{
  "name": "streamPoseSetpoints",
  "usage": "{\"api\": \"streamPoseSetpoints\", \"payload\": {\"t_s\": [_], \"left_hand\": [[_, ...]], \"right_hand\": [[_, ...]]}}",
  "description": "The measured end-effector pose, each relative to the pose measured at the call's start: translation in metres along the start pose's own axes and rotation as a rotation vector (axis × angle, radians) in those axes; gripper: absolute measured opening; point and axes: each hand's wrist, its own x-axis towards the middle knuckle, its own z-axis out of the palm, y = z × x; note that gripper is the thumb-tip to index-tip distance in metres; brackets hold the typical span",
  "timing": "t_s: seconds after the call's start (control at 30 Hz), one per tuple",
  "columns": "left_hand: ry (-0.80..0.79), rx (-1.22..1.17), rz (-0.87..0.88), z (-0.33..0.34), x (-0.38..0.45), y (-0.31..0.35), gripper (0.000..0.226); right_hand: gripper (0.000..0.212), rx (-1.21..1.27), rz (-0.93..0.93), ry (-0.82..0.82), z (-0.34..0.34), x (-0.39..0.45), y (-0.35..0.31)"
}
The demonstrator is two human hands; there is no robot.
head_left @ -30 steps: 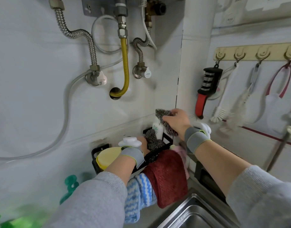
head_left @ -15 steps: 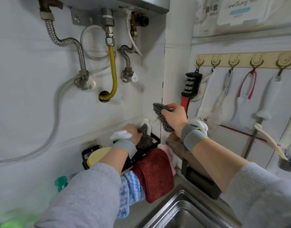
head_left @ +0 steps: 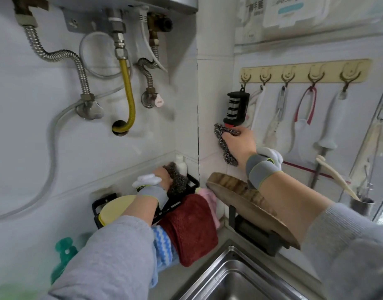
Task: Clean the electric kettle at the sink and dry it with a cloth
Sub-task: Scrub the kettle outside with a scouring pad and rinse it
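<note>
Left hand down in the black wall rack, fingers curled onto a dark steel-wool scourer lying there. Below the rack, draped: striped blue cloth, dark red cloth, pink cloth. Right hand raised against the tiled wall, gripping a second steel-wool pad, grey, tangled, crushed in the fist. Steel sink at lower right. No kettle in view. Since half a second ago: right hand and pad lifted higher and rightward, now just under the hanging knife sharpener.
</note>
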Motion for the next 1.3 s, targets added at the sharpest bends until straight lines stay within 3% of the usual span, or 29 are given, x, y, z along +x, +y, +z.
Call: {"api": "streamPoseSetpoints", "payload": {"t_s": [0.2,0.37,0.5,0.83,0.97,1.2,1.3], "left_hand": [[-0.056,0.150,0.173,-0.020,-0.012,0.030,0.035],[0.077,-0.013,0.331,-0.051,-0.054,0.052,0.039],[0.034,-0.105,0.439,-0.067,-0.108,0.065,0.030],[-0.315,-0.257,1.006,-0.023,-0.339,0.128,0.025],[-0.370,-0.318,1.130,-0.007,-0.418,0.160,0.024],[-0.585,-0.365,1.304,0.033,-0.609,0.228,0.032],[-0.580,-0.279,1.350,0.060,-0.671,0.252,0.036]], "right_hand": [[0.030,-0.036,-0.026,-0.062,-0.006,-0.008,-0.002],[0.032,-0.048,-0.015,-0.024,-0.029,-0.045,-0.018],[0.029,-0.062,-0.013,0.024,-0.074,-0.091,-0.036],[0.019,-0.211,0.011,0.453,-0.251,-0.337,-0.064],[0.020,-0.264,0.091,0.535,-0.313,-0.427,-0.068],[0.016,-0.407,0.247,0.910,-0.461,-0.610,-0.045],[0.018,-0.454,0.291,1.013,-0.508,-0.668,-0.030]]}}
